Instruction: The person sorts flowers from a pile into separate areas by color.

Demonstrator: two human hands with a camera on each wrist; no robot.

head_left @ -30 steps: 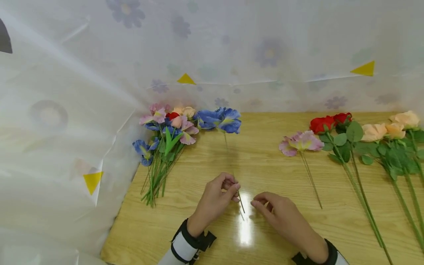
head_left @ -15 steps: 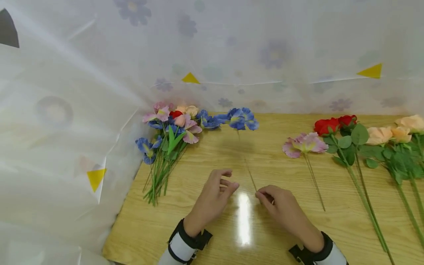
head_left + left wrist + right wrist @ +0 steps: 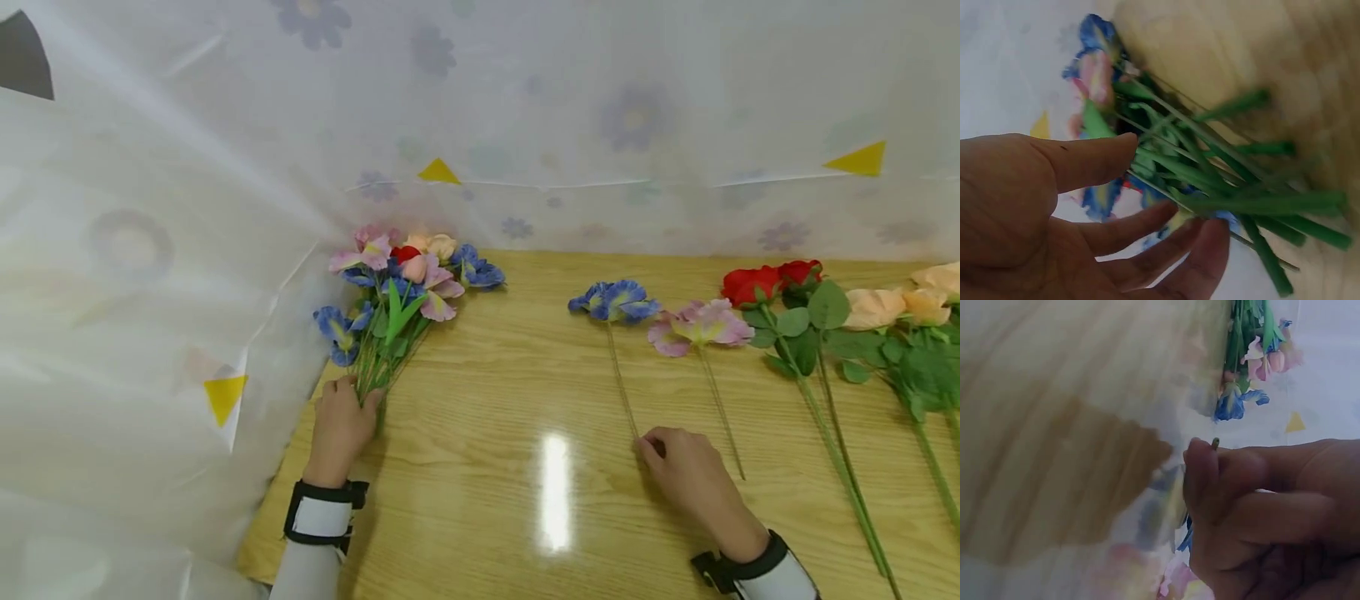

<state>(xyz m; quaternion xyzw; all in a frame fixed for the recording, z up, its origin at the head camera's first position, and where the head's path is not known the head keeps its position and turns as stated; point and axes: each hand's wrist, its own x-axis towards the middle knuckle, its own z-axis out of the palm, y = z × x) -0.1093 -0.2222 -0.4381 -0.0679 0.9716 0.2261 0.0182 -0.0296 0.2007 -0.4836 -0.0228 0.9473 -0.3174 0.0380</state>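
Note:
At the left, a bunch of artificial flowers (image 3: 438, 287) in pink, blue, red and peach lies on the table. My left hand (image 3: 337, 433) is at the bunch's green stems (image 3: 1210, 178); in the left wrist view its thumb and fingers stand apart around them, not closed. Right of the middle, my right hand (image 3: 693, 475) pinches a blue artificial iris (image 3: 615, 302) near the lower end of its thin stem. The cut stem tip (image 3: 1215, 444) peeks out between the fingertips in the right wrist view.
A pink iris (image 3: 703, 325) lies just right of the blue one. Beyond it are red roses (image 3: 750, 285) and peach roses (image 3: 873, 308) with long stems. A pale plastic sheet (image 3: 540, 108) rises behind and left of the wooden table (image 3: 465, 483).
The blue iris passed from my left hand to my right, which carried it rightward beside the pink iris. My left hand moved left to the bunch's stems.

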